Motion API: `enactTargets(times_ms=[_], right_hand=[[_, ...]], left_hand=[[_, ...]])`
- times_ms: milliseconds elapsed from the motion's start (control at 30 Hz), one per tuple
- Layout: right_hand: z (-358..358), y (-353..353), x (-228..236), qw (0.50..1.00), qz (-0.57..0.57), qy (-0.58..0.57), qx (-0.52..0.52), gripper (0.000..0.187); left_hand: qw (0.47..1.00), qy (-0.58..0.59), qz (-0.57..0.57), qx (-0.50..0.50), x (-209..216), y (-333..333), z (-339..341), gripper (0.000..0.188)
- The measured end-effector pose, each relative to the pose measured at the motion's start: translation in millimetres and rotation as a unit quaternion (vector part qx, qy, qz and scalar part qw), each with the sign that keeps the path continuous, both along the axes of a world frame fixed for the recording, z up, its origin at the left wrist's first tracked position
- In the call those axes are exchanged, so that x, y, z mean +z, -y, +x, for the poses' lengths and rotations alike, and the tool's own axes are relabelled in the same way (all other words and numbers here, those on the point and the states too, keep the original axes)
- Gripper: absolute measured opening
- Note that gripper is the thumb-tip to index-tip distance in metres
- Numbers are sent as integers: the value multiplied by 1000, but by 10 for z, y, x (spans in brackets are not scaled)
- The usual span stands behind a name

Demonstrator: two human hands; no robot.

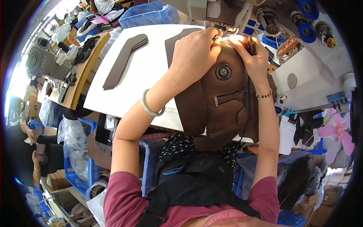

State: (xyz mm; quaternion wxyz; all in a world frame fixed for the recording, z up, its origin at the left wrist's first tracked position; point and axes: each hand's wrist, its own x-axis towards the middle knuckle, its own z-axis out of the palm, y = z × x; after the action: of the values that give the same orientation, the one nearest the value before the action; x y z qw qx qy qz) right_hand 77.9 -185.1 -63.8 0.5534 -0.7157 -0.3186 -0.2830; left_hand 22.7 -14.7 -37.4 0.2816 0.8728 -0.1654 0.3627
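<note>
A brown leather panel (211, 89) with stitched slots and a round metal emblem (223, 72) lies under the sewing machine head (230, 13), its near end hanging over the table edge towards my lap. My left hand (198, 51) is closed at the far edge of the leather, thumb and fingers pinched together beside the lit needle area. Close by on the right, my right hand (251, 56) pinches the leather's edge too, its fingers curled. A dark thin strip runs down beneath that hand. The exact spot under the fingertips is partly hidden.
A stack of bent brown leather strips (126, 60) lies on the white tabletop (104, 96). Blue thread spools (302, 32) stand at upper right, above a pink fan (337, 130). Blue crates (149, 14) sit around the table. Another person (22, 151) works at far left.
</note>
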Motion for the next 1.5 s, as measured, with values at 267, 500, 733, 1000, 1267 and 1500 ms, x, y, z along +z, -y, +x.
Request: enactTargets(times_ms=[267,500,733,1000,1267,1500], right_hand=[[-54,-21,38,1000,-14,-7,-19,14],[3,-25,-30,1000,8,3,-11,11],[24,-18,-32,1000,7,6,4,9],[25,-26,-41,1000,16,-16,2,11],[18,-27,-25,1000,11,-14,-1,10],[0,-46,-30,1000,12,-9,-25,10]], left_hand=[[999,-15,-31,-13,-12,-5,40,21],[999,5,-29,-26,-53,-39,88,20],[999,15,-31,-33,-69,-48,114,18],[999,8,-31,-36,-67,-60,106,18],[999,6,-26,-37,-59,-62,108,18],[999,2,-28,-34,-49,-65,104,19]])
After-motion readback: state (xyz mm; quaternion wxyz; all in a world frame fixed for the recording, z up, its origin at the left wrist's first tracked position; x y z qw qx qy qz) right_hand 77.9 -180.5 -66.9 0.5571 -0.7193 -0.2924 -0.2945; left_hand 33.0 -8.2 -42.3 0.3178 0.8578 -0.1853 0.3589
